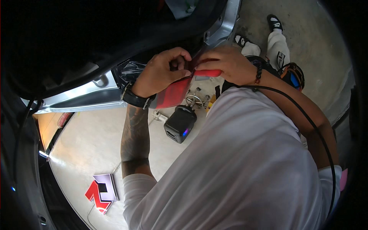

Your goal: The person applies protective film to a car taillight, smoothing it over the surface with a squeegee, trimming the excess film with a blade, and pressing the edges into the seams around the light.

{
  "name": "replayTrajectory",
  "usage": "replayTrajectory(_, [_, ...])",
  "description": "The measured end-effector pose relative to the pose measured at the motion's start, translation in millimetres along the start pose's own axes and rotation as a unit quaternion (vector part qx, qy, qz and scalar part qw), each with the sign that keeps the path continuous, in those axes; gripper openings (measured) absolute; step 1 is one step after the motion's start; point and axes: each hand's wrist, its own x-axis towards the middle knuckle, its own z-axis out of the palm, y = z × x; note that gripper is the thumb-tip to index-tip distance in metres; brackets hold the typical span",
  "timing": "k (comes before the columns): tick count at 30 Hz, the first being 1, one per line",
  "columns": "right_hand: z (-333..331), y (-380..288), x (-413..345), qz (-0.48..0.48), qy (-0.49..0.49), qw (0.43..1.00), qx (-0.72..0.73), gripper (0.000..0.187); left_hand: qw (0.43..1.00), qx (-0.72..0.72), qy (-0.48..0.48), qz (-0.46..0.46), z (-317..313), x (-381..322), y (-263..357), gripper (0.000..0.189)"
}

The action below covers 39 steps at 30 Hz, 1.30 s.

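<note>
My left hand (174, 64), with a black watch on its wrist, is at the upper edge of a red tail light (174, 93) on a silver car body. Its fingers are curled and the thumb tip touches or nearly touches the dark edge; whether it pinches something thin is unclear. Close beside it, my right hand (221, 61), wearing a beaded bracelet, bends its fingers over the same edge. Under those fingers shows a smooth red piece (208, 73); I cannot tell if it is part of the light or held. The right fingertips are partly blurred.
Dark trim (95, 37) fills the upper left. Below the light, a black box (180, 123) with a blue light stands on the concrete floor near a handwheel (194, 102). A lit red and white sign (102, 192) lies lower left. A black cable (302, 110) crosses my right arm.
</note>
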Motion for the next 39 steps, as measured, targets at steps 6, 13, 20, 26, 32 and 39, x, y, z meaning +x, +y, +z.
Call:
replayTrajectory(6, [6, 5, 0, -0.017, -0.004, 0.999, 0.03, 0.053, 0.992, 0.113, 0.042, 0.049, 7, 6, 6, 0.033])
replayTrajectory(13, [9, 7, 0, -0.031, 0.003, 0.998, 0.055, 0.054, 0.998, 0.06, 0.011, -0.024, 2, 11, 7, 0.033])
replayTrajectory(20, [8, 5, 2, -0.009, -0.014, 0.998, 0.055, 0.055, 0.999, -0.034, 0.008, -0.042, 7, 9, 5, 0.027])
replayTrajectory(26, [5, 3, 4, -0.01, -0.023, 0.998, 0.054, 0.057, 0.998, -0.028, 0.019, -0.048, 8, 10, 6, 0.02])
replayTrajectory(32, [2, 2, 5, -0.011, -0.029, 0.998, 0.053, 0.058, 0.998, -0.015, 0.046, -0.035, 12, 9, 3, 0.017])
replayTrajectory(39, [5, 1, 7, -0.032, -0.003, 0.999, 0.027, 0.058, 0.998, 0.015, 0.05, -0.022, 12, 10, 3, 0.016])
